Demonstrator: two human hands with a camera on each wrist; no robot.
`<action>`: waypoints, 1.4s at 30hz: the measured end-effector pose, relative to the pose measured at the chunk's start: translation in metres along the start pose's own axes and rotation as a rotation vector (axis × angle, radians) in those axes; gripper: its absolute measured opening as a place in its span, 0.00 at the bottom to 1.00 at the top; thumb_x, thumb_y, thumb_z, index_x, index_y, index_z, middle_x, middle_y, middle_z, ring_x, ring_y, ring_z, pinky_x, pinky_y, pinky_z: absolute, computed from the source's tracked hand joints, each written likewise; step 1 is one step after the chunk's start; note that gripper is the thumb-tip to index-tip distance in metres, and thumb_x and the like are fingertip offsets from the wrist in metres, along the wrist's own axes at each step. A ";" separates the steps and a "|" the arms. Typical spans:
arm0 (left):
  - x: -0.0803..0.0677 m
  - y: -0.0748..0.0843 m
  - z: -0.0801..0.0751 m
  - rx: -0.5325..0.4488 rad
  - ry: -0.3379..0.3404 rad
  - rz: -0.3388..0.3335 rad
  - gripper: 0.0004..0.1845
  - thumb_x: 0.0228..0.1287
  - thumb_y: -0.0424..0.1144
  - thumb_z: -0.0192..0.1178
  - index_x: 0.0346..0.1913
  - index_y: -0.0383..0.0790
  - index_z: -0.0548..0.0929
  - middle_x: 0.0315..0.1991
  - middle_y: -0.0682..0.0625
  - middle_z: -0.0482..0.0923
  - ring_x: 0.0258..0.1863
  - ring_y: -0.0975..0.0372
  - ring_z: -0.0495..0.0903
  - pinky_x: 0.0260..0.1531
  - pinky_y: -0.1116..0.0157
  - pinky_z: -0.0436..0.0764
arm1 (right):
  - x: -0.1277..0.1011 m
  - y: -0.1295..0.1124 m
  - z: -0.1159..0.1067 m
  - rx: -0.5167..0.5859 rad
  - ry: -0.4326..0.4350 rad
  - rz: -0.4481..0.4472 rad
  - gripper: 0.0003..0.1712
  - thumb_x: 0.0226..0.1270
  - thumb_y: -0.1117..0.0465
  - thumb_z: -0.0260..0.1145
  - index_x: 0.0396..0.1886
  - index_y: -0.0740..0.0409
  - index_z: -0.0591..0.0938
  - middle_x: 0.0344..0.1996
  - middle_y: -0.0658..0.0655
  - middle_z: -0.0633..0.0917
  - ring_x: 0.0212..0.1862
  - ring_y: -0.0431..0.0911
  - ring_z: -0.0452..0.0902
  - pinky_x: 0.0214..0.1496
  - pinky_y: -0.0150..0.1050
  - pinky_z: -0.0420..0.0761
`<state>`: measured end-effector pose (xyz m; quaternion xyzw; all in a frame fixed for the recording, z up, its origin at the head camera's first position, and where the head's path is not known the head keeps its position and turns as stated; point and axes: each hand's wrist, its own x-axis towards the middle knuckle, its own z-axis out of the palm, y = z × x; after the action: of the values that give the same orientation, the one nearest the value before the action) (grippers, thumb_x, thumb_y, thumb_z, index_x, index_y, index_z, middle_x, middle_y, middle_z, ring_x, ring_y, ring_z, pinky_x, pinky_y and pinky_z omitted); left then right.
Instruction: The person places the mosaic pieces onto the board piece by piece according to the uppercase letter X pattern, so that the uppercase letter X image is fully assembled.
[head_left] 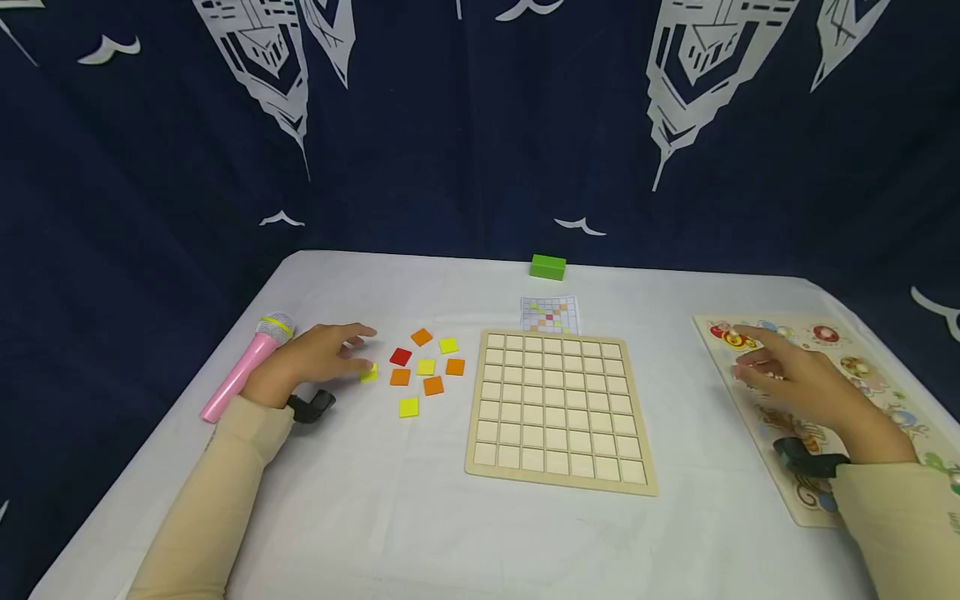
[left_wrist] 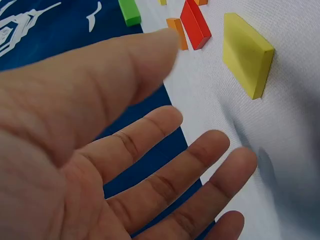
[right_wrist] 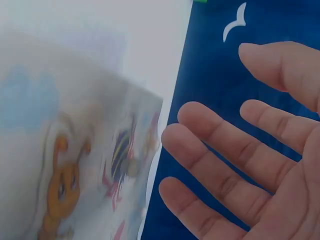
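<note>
My left hand [head_left: 337, 354] lies open on the white tablecloth, its fingers [left_wrist: 150, 140] straight and holding nothing. A yellow tile [head_left: 369, 372] [left_wrist: 247, 55] lies just off its fingertips. Several more loose tiles sit to its right, among them a red tile [head_left: 401, 357] [left_wrist: 195, 25], an orange tile [head_left: 422, 337] and another yellow tile [head_left: 408, 407]. The empty wooden grid board [head_left: 558, 408] is at the centre. My right hand [head_left: 780, 371] is open over the animal peg puzzle [head_left: 832, 337] [right_wrist: 75, 165], fingers [right_wrist: 215, 150] spread and holding nothing.
A pink toy microphone [head_left: 243, 371] lies left of my left hand. A small pattern card [head_left: 550, 314] sits behind the grid board, and a green block [head_left: 547, 267] [left_wrist: 130, 11] sits near the far table edge. A dark blue patterned curtain hangs behind.
</note>
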<state>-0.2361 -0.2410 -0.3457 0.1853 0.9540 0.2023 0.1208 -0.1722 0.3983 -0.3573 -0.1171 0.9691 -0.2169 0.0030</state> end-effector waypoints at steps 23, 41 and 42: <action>0.009 -0.016 0.009 -0.062 -0.033 0.018 0.25 0.63 0.21 0.62 0.64 0.35 0.86 0.57 0.37 0.83 0.51 0.47 0.79 0.57 0.49 0.81 | 0.016 -0.046 0.043 0.411 -0.104 -0.169 0.29 0.77 0.70 0.67 0.73 0.73 0.72 0.54 0.66 0.88 0.49 0.30 0.84 0.46 0.31 0.84; 0.015 -0.019 0.013 -0.162 -0.068 0.023 0.19 0.66 0.21 0.65 0.57 0.38 0.90 0.57 0.37 0.82 0.49 0.49 0.76 0.51 0.56 0.79 | 0.022 -0.059 0.074 0.415 -0.120 -0.181 0.35 0.65 0.69 0.79 0.70 0.71 0.77 0.57 0.62 0.80 0.43 0.41 0.73 0.40 0.32 0.74; 0.015 -0.020 0.013 -0.157 -0.068 0.021 0.19 0.66 0.22 0.65 0.57 0.38 0.90 0.57 0.37 0.82 0.49 0.49 0.76 0.51 0.56 0.79 | 0.021 -0.059 0.075 0.408 -0.118 -0.188 0.36 0.64 0.69 0.80 0.70 0.70 0.78 0.57 0.62 0.80 0.43 0.42 0.73 0.40 0.32 0.74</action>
<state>-0.2518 -0.2476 -0.3680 0.1920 0.9285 0.2715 0.1651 -0.1756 0.3102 -0.4000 -0.2163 0.8882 -0.4005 0.0630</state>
